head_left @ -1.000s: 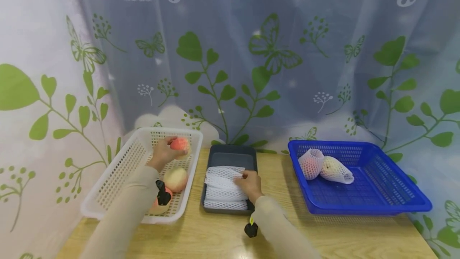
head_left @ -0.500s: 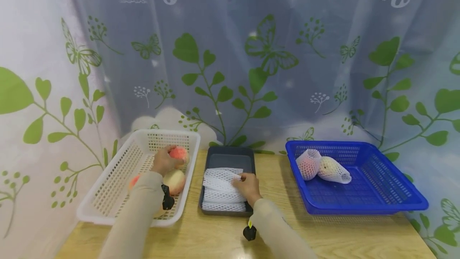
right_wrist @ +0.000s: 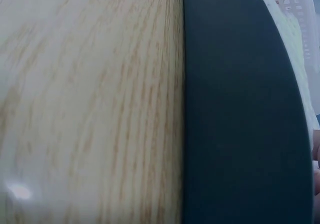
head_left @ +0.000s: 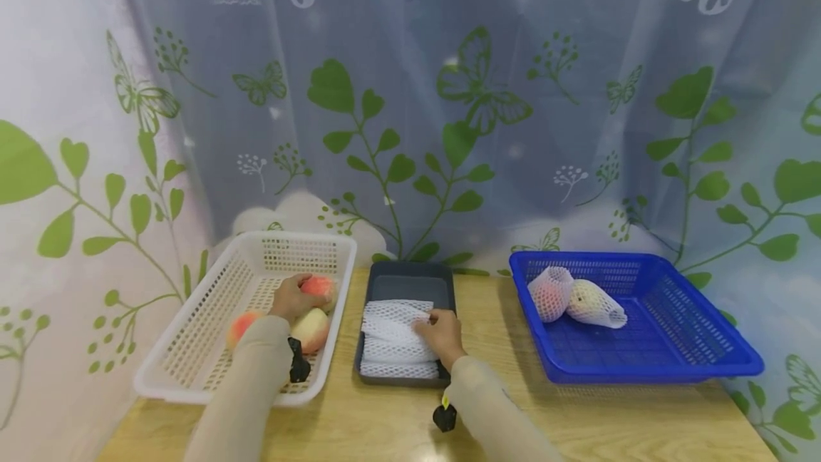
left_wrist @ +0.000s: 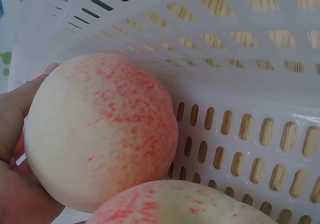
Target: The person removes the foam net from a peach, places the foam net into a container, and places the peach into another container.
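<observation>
Inside the white basket (head_left: pixel 160 348), my left hand (head_left: pixel 295 299) grips a red-and-cream peach (head_left: pixel 321 291). In the left wrist view the speckled peach (left_wrist: pixel 100 129) fills the middle, fingers curled along its left side. Another pale peach (head_left: pixel 311 330) lies just nearer to me, and an orange-red peach (head_left: pixel 242 325) shows left of the forearm. My right hand (head_left: pixel 441 334) pinches the right edge of the white foam fruit nets (head_left: pixel 394 334), stacked flat in the dark grey tray (head_left: pixel 410 284). The right wrist view mostly shows the tray's side wall (right_wrist: pixel 245 109), with fingertips at the right border.
On the right stands a blue basket (head_left: pixel 654 369) holding two net-wrapped fruits, one pinkish (head_left: pixel 551 294) and one pale yellow (head_left: pixel 593 303). All containers sit on a wooden table (head_left: pixel 500 348). A patterned curtain (head_left: pixel 398 91) hangs directly behind.
My left hand has lowered with the peach towards me in the white basket. The orange-red peach has come into sight left of the forearm. The right hand stays at the nets.
</observation>
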A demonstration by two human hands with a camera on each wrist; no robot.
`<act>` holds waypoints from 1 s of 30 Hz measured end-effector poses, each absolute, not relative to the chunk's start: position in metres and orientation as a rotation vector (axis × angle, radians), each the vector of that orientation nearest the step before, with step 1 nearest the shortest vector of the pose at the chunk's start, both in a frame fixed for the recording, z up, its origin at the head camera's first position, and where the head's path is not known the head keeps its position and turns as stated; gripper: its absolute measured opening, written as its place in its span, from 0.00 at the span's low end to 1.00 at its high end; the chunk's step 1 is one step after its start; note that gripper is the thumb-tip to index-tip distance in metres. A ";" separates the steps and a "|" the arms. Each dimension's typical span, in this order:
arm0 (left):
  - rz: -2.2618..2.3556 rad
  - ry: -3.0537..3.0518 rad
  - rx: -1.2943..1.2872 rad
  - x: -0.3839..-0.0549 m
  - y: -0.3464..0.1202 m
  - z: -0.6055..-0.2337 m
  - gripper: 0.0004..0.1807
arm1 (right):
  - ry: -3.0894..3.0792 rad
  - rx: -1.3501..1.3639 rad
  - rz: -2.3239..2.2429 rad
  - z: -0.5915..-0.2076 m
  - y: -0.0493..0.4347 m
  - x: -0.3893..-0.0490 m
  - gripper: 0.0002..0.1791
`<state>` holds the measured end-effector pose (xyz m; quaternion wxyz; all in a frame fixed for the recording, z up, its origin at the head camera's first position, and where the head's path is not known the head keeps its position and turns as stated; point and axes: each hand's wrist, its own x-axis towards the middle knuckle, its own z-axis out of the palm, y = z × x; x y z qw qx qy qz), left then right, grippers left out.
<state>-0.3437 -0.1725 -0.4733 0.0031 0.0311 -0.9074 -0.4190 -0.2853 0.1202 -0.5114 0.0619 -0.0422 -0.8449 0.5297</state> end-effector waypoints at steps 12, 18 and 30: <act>-1.375 -2.839 0.155 -0.343 -0.171 -0.469 0.40 | -2.561 -0.165 1.585 -0.506 0.121 -0.284 0.08; -1.368 -2.839 0.174 -0.339 -0.171 -0.465 0.40 | -2.578 -0.151 1.579 -0.501 0.129 -0.284 0.10; -1.362 -2.828 0.164 -0.338 -0.171 -0.466 0.37 | -2.523 -0.158 1.698 -0.483 0.144 -0.288 0.10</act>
